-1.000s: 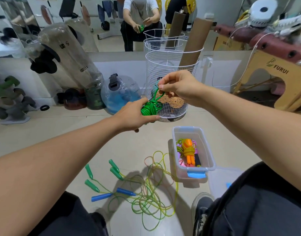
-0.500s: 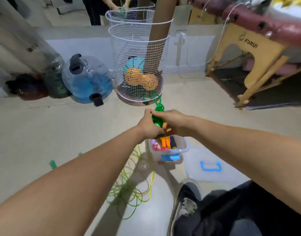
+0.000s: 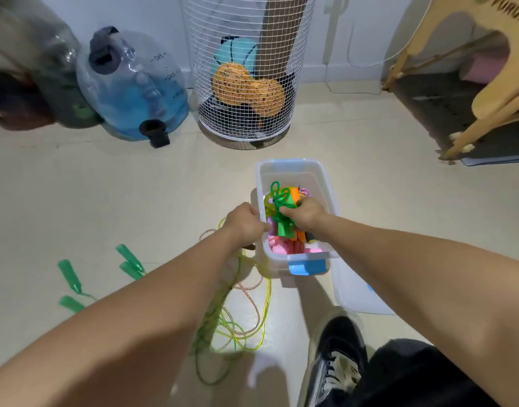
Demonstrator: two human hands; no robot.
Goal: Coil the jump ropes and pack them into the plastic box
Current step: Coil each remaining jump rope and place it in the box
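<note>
Head view: right hand (image 3: 303,214) clamped on green coil (image 3: 281,211) over box (image 3: 325,183), left hand (image 3: 246,223) curled at its rim; press low, then release.

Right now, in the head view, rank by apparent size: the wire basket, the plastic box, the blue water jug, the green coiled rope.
1. wire basket
2. blue water jug
3. plastic box, nearer the camera, so unsure against the jug
4. green coiled rope

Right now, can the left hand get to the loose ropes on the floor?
Probably yes. The left hand sits at the box edge, and the loose ropes lie on open floor just below it, nothing covering them except the forearm's own shadow.
</note>
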